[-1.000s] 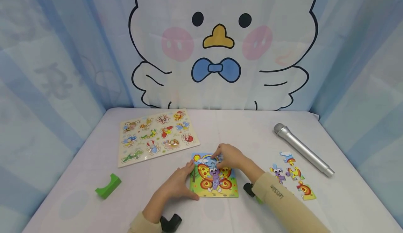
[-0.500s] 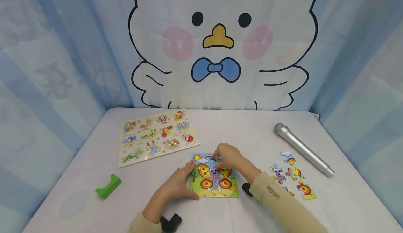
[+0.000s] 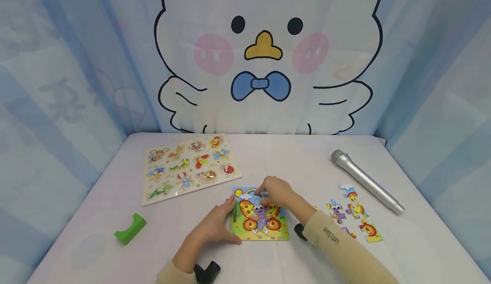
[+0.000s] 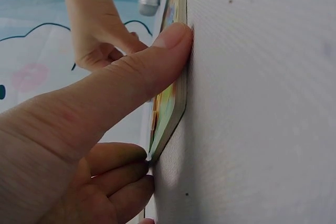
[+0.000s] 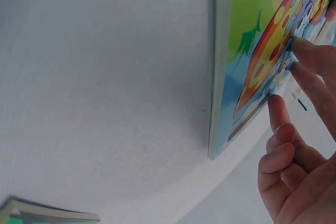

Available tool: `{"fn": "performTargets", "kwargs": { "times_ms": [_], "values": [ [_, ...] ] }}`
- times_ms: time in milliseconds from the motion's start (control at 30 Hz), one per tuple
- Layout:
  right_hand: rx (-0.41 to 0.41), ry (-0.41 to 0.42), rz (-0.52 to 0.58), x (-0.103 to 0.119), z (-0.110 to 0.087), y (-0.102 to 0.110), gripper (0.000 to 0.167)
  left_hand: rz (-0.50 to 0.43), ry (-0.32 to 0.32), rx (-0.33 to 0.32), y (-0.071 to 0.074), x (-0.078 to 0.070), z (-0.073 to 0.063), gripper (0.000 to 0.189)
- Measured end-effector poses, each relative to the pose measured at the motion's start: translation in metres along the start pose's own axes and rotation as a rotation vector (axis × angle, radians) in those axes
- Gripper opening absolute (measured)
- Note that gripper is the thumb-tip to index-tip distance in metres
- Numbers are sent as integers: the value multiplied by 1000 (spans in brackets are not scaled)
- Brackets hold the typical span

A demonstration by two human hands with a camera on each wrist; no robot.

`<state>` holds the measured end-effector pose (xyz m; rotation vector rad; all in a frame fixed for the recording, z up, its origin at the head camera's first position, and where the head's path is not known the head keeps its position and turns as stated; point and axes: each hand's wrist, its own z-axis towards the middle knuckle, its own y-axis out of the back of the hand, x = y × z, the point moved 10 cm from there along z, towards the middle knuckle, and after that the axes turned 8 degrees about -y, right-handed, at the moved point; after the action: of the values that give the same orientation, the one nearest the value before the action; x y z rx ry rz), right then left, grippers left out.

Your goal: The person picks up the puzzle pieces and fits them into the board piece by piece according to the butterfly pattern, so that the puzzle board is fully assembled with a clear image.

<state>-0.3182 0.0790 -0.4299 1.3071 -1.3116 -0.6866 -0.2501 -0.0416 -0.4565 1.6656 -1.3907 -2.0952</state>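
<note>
A square butterfly puzzle board [image 3: 277, 232] lies on the white table, its picture largely filled in. My left hand [image 3: 215, 224] holds its near-left corner, thumb on the near edge and fingers along the left side; the left wrist view shows the thumb [image 4: 168, 40] against the board's edge. Over the upper right of the picture, my right hand [image 3: 281, 191] pinches a small puzzle piece [image 5: 285, 65] between thumb and index finger, close against the board's surface. The hand hides part of that piece. The other right fingers [image 5: 278, 161] are curled.
Several loose puzzle pieces [image 3: 357, 210] lie on the right, partly behind the right sleeve. Beyond them rests a silver microphone [image 3: 367, 182]. An insect peg puzzle [image 3: 193, 164] is at the back left, with a green arched block [image 3: 132, 229] nearer me. A printed curtain [image 3: 264, 113] hangs behind.
The view has shifted very slightly. Both hands stay at the board in nearly the same pose, and the right forearm has moved a little to the left.
</note>
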Motion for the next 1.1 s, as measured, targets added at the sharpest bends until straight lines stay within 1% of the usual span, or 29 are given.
{"fn": "performTargets", "kwargs": {
  "times_ms": [133,300,433,533,667,800,967,1100],
  "values": [
    [-5,-21,40,-5,1,-1,29,-3,5,4,0,1,-1,106],
    [-18,-53,126,-17,1,1,41,1,9,7,-1,1,0,106],
    [-12,-41,186,-23,0,2,53,11,11,4,0,1,1,106],
    [-11,-42,216,-27,0,3,57,12,12,4,0,1,1,105],
    [-30,-37,207,-30,-1,2,54,7,19,4,0,2,0,105],
    [-52,-12,155,-26,0,2,47,2,26,4,-1,3,-1,106],
    [-63,-19,133,-23,2,3,32,-2,5,-1,0,1,-1,105],
    [-60,-23,127,-22,3,4,30,0,0,-2,-1,2,0,106]
  ]
}}
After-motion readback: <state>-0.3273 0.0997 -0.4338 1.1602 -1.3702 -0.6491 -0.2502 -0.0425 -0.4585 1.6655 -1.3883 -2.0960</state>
